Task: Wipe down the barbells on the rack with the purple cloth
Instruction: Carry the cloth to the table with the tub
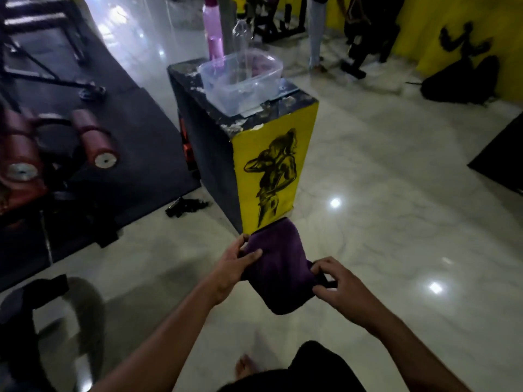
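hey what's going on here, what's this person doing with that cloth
A person stands on a glossy tiled gym floor, holding a purple cloth in both hands. The left hand grips its upper left edge, and the right hand pinches its right side, as if folding or straightening it. Just ahead is a yellow and black box with a clear plastic container and a pink bottle on top. No barbells or rack are clearly in view, so wiping hasn't started.
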